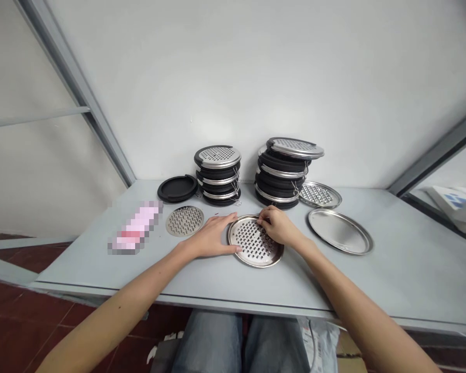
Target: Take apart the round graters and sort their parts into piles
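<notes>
Grey table (392, 280) before me. Black-and-steel grater stacks (281, 173) at back. Perforated steel disc (255, 242) flat, centre: likely light, stiff, slick; safest held by rim, clear of holes. Left hand (212, 237) open, flat against disc's edge. Right hand (278, 225) curled, fingertips on disc; firmness of grip unclear.
</notes>
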### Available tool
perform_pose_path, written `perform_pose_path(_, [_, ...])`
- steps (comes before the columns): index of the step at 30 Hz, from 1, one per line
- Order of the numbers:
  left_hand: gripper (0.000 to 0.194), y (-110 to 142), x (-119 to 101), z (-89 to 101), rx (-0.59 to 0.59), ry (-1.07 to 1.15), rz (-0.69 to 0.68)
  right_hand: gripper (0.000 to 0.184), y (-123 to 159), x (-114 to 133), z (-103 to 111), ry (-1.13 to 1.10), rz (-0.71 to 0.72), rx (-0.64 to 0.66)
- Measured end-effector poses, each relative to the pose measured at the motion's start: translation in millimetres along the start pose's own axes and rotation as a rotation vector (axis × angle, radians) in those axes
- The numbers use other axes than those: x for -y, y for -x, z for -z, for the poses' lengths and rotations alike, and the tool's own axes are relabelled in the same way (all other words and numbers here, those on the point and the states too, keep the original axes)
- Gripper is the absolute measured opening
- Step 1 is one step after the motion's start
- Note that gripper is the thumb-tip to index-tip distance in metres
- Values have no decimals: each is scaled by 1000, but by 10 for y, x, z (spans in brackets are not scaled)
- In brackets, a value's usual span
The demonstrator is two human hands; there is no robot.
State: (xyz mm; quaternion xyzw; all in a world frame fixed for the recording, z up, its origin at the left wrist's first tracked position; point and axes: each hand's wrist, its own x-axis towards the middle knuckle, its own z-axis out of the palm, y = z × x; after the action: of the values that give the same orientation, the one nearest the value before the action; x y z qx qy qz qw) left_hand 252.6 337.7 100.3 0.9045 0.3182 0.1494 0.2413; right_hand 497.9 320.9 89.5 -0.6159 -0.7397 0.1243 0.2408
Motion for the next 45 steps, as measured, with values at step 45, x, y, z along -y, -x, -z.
perform_pose_path(45, [42, -24, 163, -11, -166, -83, -122, 17, -10, -149, 104, -95, 153, 15])
